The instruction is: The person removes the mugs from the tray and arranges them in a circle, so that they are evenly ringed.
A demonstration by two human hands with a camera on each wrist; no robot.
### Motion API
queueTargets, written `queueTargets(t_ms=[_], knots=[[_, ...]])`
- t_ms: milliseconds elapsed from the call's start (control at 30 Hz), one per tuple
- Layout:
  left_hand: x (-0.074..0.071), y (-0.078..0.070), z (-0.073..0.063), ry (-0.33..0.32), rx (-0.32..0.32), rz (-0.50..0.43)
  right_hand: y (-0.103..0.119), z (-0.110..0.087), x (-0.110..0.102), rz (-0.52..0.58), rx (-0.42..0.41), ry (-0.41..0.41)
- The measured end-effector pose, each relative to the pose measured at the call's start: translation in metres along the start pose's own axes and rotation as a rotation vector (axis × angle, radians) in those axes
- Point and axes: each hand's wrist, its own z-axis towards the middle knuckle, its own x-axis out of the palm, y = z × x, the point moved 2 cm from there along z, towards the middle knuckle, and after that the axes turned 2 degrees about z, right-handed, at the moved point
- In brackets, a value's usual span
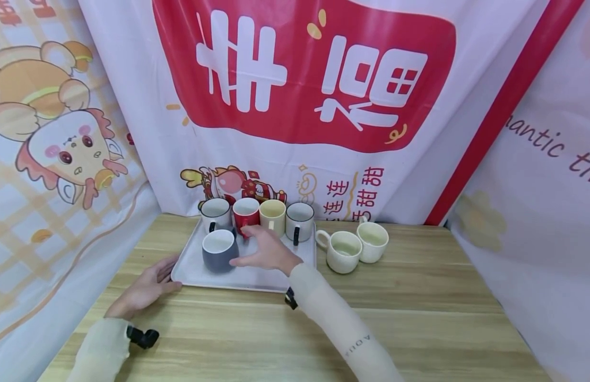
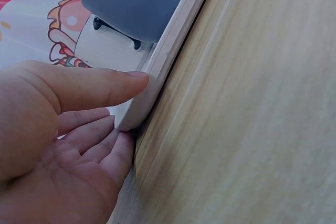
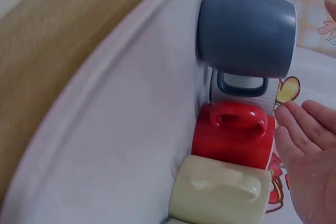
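Observation:
My left hand [image 1: 149,286] is at the front left corner of a white tray [image 1: 261,278]. In the left wrist view its thumb overlaps the rim, and the other fingertips touch the corner from outside. My right hand [image 1: 266,249] hovers over the tray with thumb and fingers spread, just right of a blue-grey mug [image 1: 220,254]; nothing is in its grasp. In the right wrist view this mug's handle [image 3: 241,87] faces the row behind. That row holds a white mug with a dark rim [image 1: 216,211], a red mug [image 3: 231,140], a pale yellow mug [image 3: 218,192] and another dark-rimmed white mug [image 1: 300,220].
Two cream mugs, one nearer [image 1: 344,257] and one farther [image 1: 373,243], stand on the wooden table [image 1: 419,318] right of the tray. A printed cloth [image 1: 304,154] hangs directly behind the tray, with more printed cloth at both sides.

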Motion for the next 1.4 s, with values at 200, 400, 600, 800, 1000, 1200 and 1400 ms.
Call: queueTargets(t_ms=[200,400,600,800,1000,1200,1400], knots=[[0.001,0.001,0.000,0.007,0.000,-0.008,0.002,0.007,0.034,0.079,0.076,-0.102],[0.000,0.001,-0.001,0.000,-0.005,0.034,0.011,0.013,0.057,0.111,0.169,-0.210],[0.000,0.002,0.000,-0.004,-0.039,0.066,0.024,0.019,0.071,0.169,0.209,-0.298],[0.000,0.000,0.000,-0.005,-0.045,0.069,0.029,0.024,0.086,0.185,0.267,-0.383],[0.001,0.000,-0.001,-0.006,-0.037,0.066,0.032,0.028,0.096,0.172,0.301,-0.435],[0.001,-0.001,-0.002,-0.009,-0.017,0.056,0.032,0.030,0.096,0.176,0.292,-0.452],[0.000,-0.001,-0.001,-0.012,-0.028,0.058,0.029,0.029,0.091,0.222,0.289,-0.428]])
